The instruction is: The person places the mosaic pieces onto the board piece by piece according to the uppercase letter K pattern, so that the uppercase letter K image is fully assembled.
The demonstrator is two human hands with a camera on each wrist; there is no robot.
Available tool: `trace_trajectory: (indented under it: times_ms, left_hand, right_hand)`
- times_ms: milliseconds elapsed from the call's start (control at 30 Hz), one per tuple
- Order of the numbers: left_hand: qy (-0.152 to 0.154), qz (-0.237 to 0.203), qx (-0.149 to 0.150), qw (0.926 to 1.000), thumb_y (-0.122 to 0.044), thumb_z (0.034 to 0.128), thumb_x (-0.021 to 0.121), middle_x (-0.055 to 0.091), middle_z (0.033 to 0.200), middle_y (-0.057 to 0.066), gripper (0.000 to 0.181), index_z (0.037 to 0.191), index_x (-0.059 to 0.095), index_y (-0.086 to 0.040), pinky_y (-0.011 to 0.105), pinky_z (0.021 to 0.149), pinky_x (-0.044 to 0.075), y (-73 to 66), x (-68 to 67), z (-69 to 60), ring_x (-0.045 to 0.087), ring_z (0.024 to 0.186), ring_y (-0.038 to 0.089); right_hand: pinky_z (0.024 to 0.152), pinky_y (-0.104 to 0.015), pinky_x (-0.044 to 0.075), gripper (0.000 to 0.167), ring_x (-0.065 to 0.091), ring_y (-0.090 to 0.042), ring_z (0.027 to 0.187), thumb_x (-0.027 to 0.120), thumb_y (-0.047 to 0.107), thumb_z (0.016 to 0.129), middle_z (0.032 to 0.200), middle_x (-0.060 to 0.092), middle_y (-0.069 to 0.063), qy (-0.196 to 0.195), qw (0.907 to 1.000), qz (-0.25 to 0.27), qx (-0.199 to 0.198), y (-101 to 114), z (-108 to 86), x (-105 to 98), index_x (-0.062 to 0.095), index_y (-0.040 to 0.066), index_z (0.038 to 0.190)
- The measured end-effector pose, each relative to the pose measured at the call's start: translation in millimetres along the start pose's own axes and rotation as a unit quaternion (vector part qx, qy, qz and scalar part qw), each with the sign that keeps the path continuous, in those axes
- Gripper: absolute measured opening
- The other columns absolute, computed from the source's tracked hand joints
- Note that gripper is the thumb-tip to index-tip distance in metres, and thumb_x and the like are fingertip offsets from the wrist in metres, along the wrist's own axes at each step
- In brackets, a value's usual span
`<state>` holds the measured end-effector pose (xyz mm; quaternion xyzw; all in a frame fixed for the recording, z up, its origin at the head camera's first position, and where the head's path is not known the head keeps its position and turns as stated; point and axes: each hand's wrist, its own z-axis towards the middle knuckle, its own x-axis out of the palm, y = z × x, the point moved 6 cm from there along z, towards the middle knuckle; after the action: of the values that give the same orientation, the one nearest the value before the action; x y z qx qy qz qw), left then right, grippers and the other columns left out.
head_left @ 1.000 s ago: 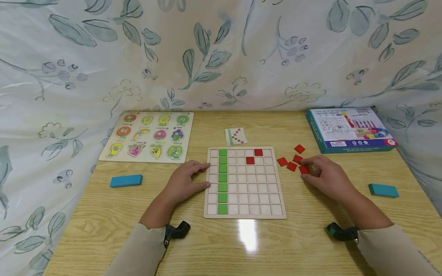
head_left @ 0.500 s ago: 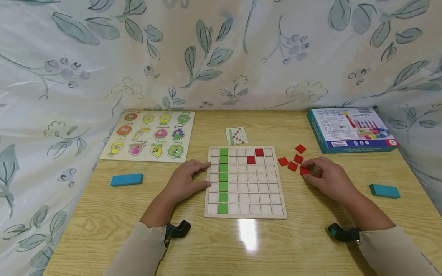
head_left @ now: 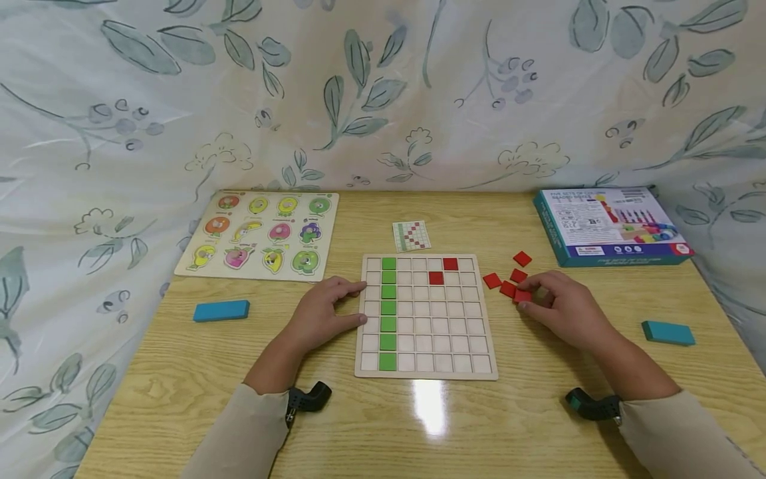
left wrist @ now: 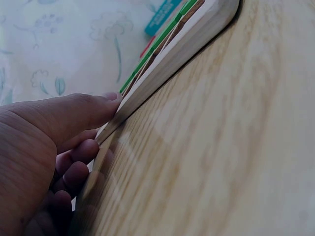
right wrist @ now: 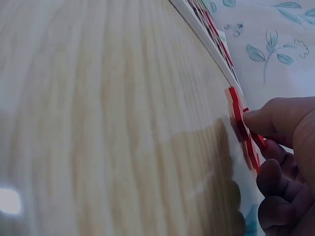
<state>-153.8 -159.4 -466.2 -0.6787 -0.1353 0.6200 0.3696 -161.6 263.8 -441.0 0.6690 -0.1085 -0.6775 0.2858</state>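
Note:
A wooden grid board lies flat, with a column of green tiles and two red tiles near its top right. At its left edge my left hand rests, thumb and index finger extended and touching the rim; the left wrist view shows the thumb against the board's side. To the right of the board, my right hand pinches a red square tile between thumb and fingers. That tile slightly overlaps one of several loose red tiles beside it.
A small pattern card lies behind the board. At the back left is a fruit puzzle board; a boxed toy sits back right. Blue blocks lie on both sides, one left, one right. A patterned cloth hangs behind.
My right hand's fingers have closed on the nearest red tile and shifted it slightly left, against its neighbour. The left hand stays at the board's edge.

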Motion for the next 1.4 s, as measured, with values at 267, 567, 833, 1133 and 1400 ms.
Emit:
trace_trajectory:
  times_ms: [267, 567, 833, 1133, 1400]
  left_hand:
    - [-0.003, 0.001, 0.006, 1.0000, -0.031, 0.0886, 0.089, 0.067, 0.121, 0.002, 0.062, 0.146, 0.069, -0.017, 0.047, 0.097, 0.049, -0.8, -1.1, -0.6, 0.061, 0.112, 0.023]
    - [0.002, 0.004, -0.001, 1.0000, -0.031, 0.0887, 0.089, 0.067, 0.122, 0.001, 0.063, 0.147, 0.068, -0.017, 0.048, 0.099, 0.049, 0.1, 0.1, 0.0, 0.061, 0.114, 0.023]
    - [-0.002, 0.002, -0.001, 1.0000, -0.030, 0.0881, 0.089, 0.067, 0.121, 0.002, 0.063, 0.146, 0.069, -0.017, 0.047, 0.097, 0.049, -2.0, -2.2, -0.9, 0.061, 0.112, 0.023]
    - [0.000, 0.006, 0.002, 1.0000, -0.030, 0.0878, 0.090, 0.067, 0.121, 0.002, 0.063, 0.146, 0.069, -0.017, 0.047, 0.098, 0.049, -2.6, -2.0, -0.4, 0.061, 0.112, 0.023]
    - [0.000, 0.002, 0.001, 1.0000, -0.030, 0.0875, 0.090, 0.067, 0.121, 0.002, 0.063, 0.146, 0.069, -0.017, 0.047, 0.099, 0.049, -2.2, -2.1, -0.1, 0.061, 0.114, 0.024]
  right_hand:
    - [0.064, -0.029, 0.045, 0.029, 0.053, -0.022, 0.079, 0.085, 0.011, 0.091, 0.109, 0.065, -0.006, 0.006, 0.9994, 0.012, -0.033, 17.4, 9.2, 8.2, 0.074, 0.012, 0.118]
    - [0.069, -0.032, 0.043, 0.028, 0.052, -0.021, 0.083, 0.084, 0.013, 0.093, 0.099, 0.061, -0.003, 0.025, 0.9977, 0.037, -0.051, 40.2, 20.6, 23.3, 0.075, 0.014, 0.120]
    - [0.072, -0.032, 0.046, 0.027, 0.054, -0.019, 0.084, 0.084, 0.012, 0.093, 0.108, 0.064, -0.001, 0.042, 0.9942, 0.068, -0.072, 64.0, 31.7, 40.9, 0.075, 0.017, 0.118]
    - [0.072, -0.035, 0.048, 0.026, 0.054, -0.019, 0.083, 0.083, 0.014, 0.094, 0.112, 0.066, 0.002, 0.068, 0.9913, 0.076, -0.084, 91.0, 43.9, 59.0, 0.075, 0.019, 0.118]
    - [0.072, -0.036, 0.049, 0.025, 0.055, -0.019, 0.082, 0.084, 0.019, 0.094, 0.109, 0.066, 0.004, 0.078, 0.9885, 0.083, -0.100, 113.5, 55.8, 71.7, 0.075, 0.019, 0.118]
